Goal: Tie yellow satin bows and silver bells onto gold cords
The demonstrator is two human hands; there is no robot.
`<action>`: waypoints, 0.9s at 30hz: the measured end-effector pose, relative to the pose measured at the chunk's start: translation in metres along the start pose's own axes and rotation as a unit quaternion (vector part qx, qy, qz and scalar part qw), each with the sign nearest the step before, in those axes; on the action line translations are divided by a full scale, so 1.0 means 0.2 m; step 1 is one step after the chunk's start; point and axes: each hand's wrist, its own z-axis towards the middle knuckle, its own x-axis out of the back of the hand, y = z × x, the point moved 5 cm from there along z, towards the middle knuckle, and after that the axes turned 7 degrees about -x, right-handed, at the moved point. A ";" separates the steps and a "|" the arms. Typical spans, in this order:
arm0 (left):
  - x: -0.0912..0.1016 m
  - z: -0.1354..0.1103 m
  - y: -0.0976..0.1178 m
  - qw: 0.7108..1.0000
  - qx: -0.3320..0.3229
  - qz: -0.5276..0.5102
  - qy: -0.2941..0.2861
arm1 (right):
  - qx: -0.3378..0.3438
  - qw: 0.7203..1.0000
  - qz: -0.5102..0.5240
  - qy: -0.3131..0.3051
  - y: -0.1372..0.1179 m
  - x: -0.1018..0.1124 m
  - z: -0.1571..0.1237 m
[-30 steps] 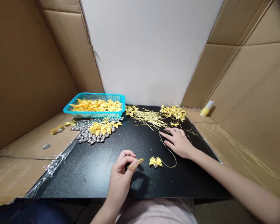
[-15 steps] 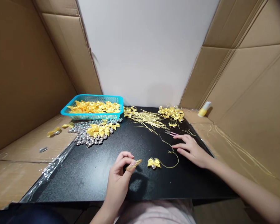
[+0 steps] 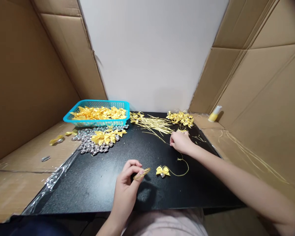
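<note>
My left hand (image 3: 126, 186) rests on the black tabletop (image 3: 95, 183) near the front edge, thumb and forefinger pinched on a small gold-coloured piece (image 3: 142, 172). Just right of it lies a yellow bow with a silver bell (image 3: 163, 170), and a thin gold cord (image 3: 185, 170) loops away from it. My right hand (image 3: 180, 141) is farther back, fingers curled down onto the table beside the bundle of gold cords (image 3: 154, 124). It covers the spot where small pink-handled scissors lay, and they are hidden under it.
A turquoise basket (image 3: 71, 116) of yellow bows stands at the back left. In front of it lies a heap of silver bells (image 3: 88, 146) with bows on top. More bows (image 3: 182, 118) are piled at the back right, beside a small bottle (image 3: 214, 114). Cardboard walls close in both sides.
My right hand drew back toward me, baring small scissors on the table, then moved forward again and curled over them. My left hand stayed put with its gold piece.
</note>
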 end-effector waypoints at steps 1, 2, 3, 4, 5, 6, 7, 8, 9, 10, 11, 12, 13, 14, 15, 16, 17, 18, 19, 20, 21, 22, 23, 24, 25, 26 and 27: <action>0.00 0.00 0.00 1.000 -0.001 -0.001 0.001 | 0.010 1.000 -0.013 0.004 -0.01 0.00 -0.01; 0.00 0.00 0.00 1.000 -0.001 -0.002 0.002 | 0.021 0.999 -0.027 0.012 -0.01 -0.01 -0.02; 0.00 0.00 0.01 1.000 -0.002 -0.003 0.004 | 0.033 0.998 -0.039 0.020 -0.02 -0.02 -0.03; 0.00 0.00 0.01 1.000 -0.002 -0.004 0.006 | 0.046 0.997 -0.050 0.030 -0.03 -0.04 -0.04; 0.00 0.00 0.01 1.000 -0.004 -0.006 0.007 | 0.057 0.996 -0.058 0.040 -0.03 -0.05 -0.05; 0.00 0.00 0.01 1.000 -0.005 -0.007 0.008 | 0.066 0.994 -0.064 0.051 -0.04 -0.06 -0.06; 0.00 0.00 0.01 1.000 -0.005 -0.009 0.008 | 0.073 0.993 -0.067 0.060 -0.03 -0.08 -0.07; 0.00 0.00 0.01 1.000 -0.006 -0.010 0.008 | 0.077 0.992 -0.066 0.069 -0.03 -0.09 -0.08; 0.00 0.00 0.01 1.000 -0.007 -0.010 0.007 | 0.078 0.992 -0.062 0.076 -0.02 -0.11 -0.08; 0.00 0.00 0.01 1.000 -0.007 -0.009 0.006 | 0.077 0.992 -0.055 0.081 0.00 -0.12 -0.08; 0.00 0.00 0.00 1.000 -0.006 -0.007 0.006 | 0.076 0.992 -0.045 0.086 0.01 -0.13 -0.08; 0.00 0.00 0.00 1.000 -0.005 -0.004 0.006 | 0.075 0.993 -0.032 0.089 0.03 -0.13 -0.08; 0.00 0.00 0.00 1.000 -0.003 -0.001 0.005 | 0.074 0.993 -0.016 0.093 0.04 -0.14 -0.09; 0.00 0.00 -0.01 1.000 -0.001 0.003 0.002 | 0.073 0.993 0.003 0.096 0.05 -0.13 -0.09; 0.00 0.00 0.00 1.000 0.001 0.007 -0.003 | 0.073 0.992 0.024 0.098 0.06 -0.13 -0.09; 0.00 0.00 0.01 1.000 0.002 0.010 -0.012 | 0.074 0.991 0.049 0.101 0.07 -0.12 -0.10; 0.00 0.01 0.02 1.000 0.001 0.012 -0.026 | 0.075 0.989 0.077 0.103 0.07 -0.10 -0.10; -0.01 0.02 0.05 0.999 -0.003 0.013 -0.044 | 0.076 0.986 0.108 0.104 0.07 -0.08 -0.11; -0.02 0.04 0.08 0.998 -0.010 0.014 -0.064 | 0.080 0.981 0.141 0.105 0.06 -0.06 -0.12; -0.04 0.06 0.11 0.996 -0.020 0.014 -0.084 | 0.085 0.975 0.175 0.105 0.05 -0.04 -0.13; -0.05 0.09 0.15 0.994 -0.030 0.014 -0.101 | 0.091 0.968 0.209 0.105 0.04 -0.01 -0.14; -0.08 0.13 0.18 0.992 -0.040 0.013 -0.117 | 0.099 0.959 0.242 0.104 0.02 0.01 -0.15; -0.10 0.17 0.21 0.990 -0.041 0.012 -0.133 | 0.108 0.950 0.274 0.102 0.00 0.04 -0.15; -0.13 0.21 0.23 0.989 -0.041 0.008 -0.145 | 0.117 0.941 0.302 0.100 -0.02 0.06 -0.16; -0.17 0.25 0.23 0.987 -0.033 0.000 -0.158 | 0.124 0.931 0.329 0.097 -0.03 0.08 -0.16; -0.21 0.29 0.23 0.986 -0.023 -0.017 -0.163 | 0.129 0.922 0.352 0.093 -0.05 0.09 -0.16; -0.24 0.33 0.22 0.986 -0.019 -0.041 -0.163 | 0.132 0.914 0.373 0.088 -0.06 0.10 -0.16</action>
